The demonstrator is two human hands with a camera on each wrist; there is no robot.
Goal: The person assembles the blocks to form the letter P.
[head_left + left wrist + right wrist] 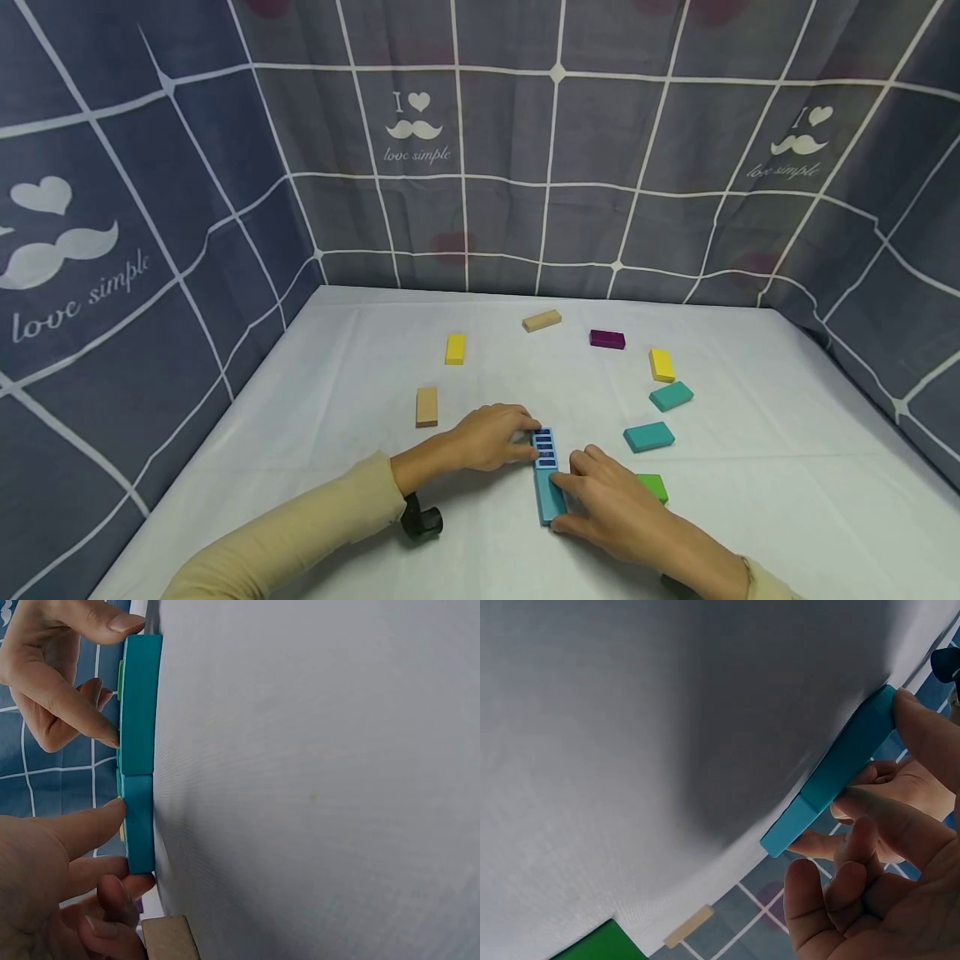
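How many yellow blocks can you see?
2. One yellow block is toward the back left, beyond a tan block; the other yellow block is right, beside a teal block. More could be hidden.

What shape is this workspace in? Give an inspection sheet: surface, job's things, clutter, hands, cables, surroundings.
Surface: white cloth, faintly creased.
Job's things: far teal block and near teal block, end to end, touching.
Clutter: two yellow blocks, two tan blocks, two other teal blocks, purple block, green block; none stacked.
Hands: left hand pinches far teal block; right hand pinches near teal block.
Cables: nothing seen.
Surroundings: dark gridded curtain behind and on both sides.
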